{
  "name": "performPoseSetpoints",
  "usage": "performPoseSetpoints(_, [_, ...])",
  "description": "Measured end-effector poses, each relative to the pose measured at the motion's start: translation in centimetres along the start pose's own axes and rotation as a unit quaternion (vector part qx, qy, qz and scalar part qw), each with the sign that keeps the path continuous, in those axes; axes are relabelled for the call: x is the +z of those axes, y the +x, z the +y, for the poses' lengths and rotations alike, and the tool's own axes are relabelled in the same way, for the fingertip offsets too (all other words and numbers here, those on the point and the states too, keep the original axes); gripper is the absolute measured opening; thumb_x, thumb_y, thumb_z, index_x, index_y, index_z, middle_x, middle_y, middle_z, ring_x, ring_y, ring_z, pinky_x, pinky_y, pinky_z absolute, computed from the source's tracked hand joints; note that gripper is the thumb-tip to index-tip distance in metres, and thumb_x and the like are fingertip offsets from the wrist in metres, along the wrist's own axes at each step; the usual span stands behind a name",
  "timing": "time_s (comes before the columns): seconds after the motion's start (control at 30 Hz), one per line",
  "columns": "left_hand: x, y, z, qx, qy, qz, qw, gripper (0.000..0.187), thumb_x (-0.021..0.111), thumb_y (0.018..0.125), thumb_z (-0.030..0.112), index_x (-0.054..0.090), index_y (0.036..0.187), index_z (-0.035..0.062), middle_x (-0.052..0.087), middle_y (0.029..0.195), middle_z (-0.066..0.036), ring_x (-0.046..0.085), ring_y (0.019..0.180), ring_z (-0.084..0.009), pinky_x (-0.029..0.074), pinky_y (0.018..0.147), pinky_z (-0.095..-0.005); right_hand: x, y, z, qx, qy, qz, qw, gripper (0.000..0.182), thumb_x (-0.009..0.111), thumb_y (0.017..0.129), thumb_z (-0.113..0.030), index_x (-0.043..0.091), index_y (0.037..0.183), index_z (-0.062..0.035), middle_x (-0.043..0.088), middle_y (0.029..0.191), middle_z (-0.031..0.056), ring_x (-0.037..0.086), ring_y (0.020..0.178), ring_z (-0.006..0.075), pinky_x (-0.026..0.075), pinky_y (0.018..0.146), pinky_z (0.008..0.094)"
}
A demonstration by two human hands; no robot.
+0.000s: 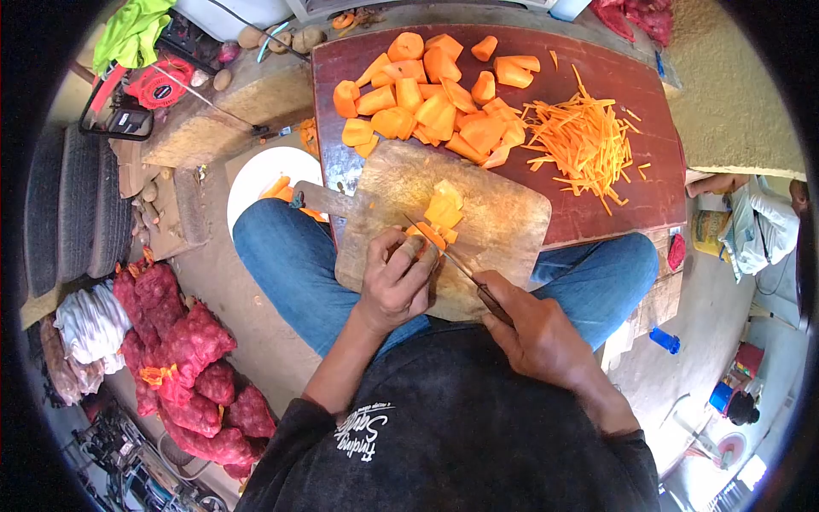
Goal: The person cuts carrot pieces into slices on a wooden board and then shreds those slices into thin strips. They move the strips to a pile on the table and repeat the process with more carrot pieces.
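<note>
My left hand is closed on a carrot piece on the wooden cutting board, its fingers curled beside the blade. In my right hand is a knife by its handle, the blade slanting up and left against the carrot piece. Thin carrot slices lie just beyond the blade. Farther back on the dark red table, large carrot chunks are heaped behind the board. To their right is a pile of carrot strips.
The board rests between my jeans-clad knees and the table edge. A white round container with carrot pieces stands left of the table. Red mesh sacks lie at lower left, near stacked tires. Another person's arm shows at right.
</note>
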State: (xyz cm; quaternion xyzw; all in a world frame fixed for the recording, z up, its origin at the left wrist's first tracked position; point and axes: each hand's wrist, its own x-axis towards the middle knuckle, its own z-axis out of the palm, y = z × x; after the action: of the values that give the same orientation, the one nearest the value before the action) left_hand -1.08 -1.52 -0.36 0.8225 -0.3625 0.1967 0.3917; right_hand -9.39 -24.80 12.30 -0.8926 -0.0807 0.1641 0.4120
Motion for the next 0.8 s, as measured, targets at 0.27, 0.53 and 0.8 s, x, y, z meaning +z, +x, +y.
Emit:
performPoseSetpoints(0.27, [0.1,0.0,-0.1,0.0,-0.007,0.002,1.0,0.039,0.081,0.073,0.001,0.081,0.112,0.001,0.07,0.121,-0.014,0.066,0.107,-0.0419,0.057,0.104,-0.0542,1.2,1.8,1.4,-0.025,-0.014,-0.001,1.0,0.066,0.07,0.1,-0.009,0.044,0.161,-0.0051,0.074,0.116,0.0265,0.075,0.097,0.0476,0.063,0.076,0.0566])
performPoseSetpoints(0.53, [0.2,0.1,-0.1,-0.002,0.011,0.029,1.0,0.039,0.081,0.072,-0.001,0.079,0.111,0.0006,0.07,0.12,-0.014,0.065,0.105,-0.0407,0.057,0.098,-0.051,2.2,4.3,3.2,0.006,0.007,-0.03,1.0,0.063,0.068,0.1,-0.008,0.047,0.159,-0.0091,0.073,0.123,0.0298,0.072,0.113,0.051,0.06,0.093,0.0549])
performPoseSetpoints(0.8, [0.1,0.0,-0.1,-0.025,-0.018,0.043,0.999,0.032,0.087,0.078,-0.001,0.079,0.109,0.0015,0.07,0.118,-0.014,0.064,0.104,-0.04,0.055,0.091,-0.0486,2.4,4.7,3.8,0.017,0.044,-0.004,0.999,0.064,0.071,0.099,-0.011,0.049,0.159,-0.0057,0.073,0.123,0.0307,0.073,0.111,0.0505,0.06,0.092,0.0522])
